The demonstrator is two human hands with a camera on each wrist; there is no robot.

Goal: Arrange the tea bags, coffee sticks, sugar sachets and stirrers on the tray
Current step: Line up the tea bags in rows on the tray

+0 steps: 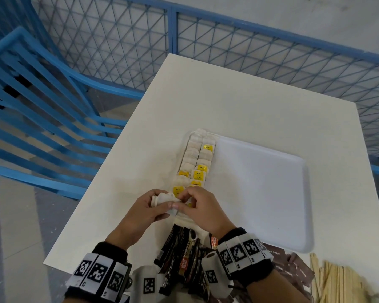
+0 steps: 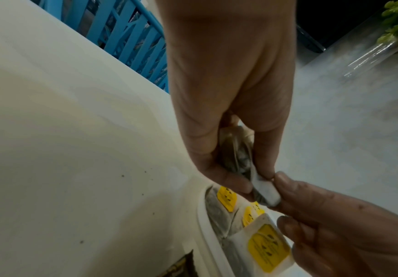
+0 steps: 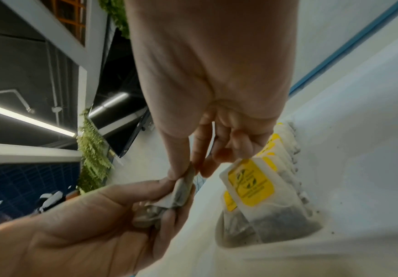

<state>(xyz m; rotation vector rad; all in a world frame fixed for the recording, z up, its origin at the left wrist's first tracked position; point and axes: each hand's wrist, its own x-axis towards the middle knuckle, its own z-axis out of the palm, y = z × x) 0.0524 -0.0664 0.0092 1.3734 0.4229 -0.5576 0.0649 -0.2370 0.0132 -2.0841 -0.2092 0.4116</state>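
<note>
1. Nearest the person, along the near table edge, the stirrers [image 1: 337, 283] lie in a loose pile at the right, the brown sugar sachets [image 1: 293, 267] just left of them, and the dark coffee sticks [image 1: 179, 254] in a heap between the wrists. None of these is on the tray, so three of the four kinds look still to be arranged.
2. Just beyond the sticks, both hands meet over the tray's near left corner. The left hand [image 1: 144, 211] has its fingers curled round a small bunch of tea bags [image 1: 162, 199], thumb pressing them against the fingers.
3. The right hand [image 1: 202, 206] pinches the top bag of that bunch between thumb and forefinger at its folded edge [image 2: 265, 189]; the other fingers [image 3: 238, 142] are loosely curled. My reading is that it is peeling one bag off the bunch to lay down next.
4. Directly under the hands, the nearest laid tea bag, with its yellow tag [image 3: 250, 183], lies flat on the tray, not touched by any finger.
5. Farther out, the two rows of tea bags [image 1: 197, 158] run along the left edge of the tray [image 1: 271, 184] to its far corner, overlapping slightly; the tea bag part seems nearly finished.
6. The rest of the tray to the right is bare, and it sits on the white table [image 1: 228, 106].
</note>
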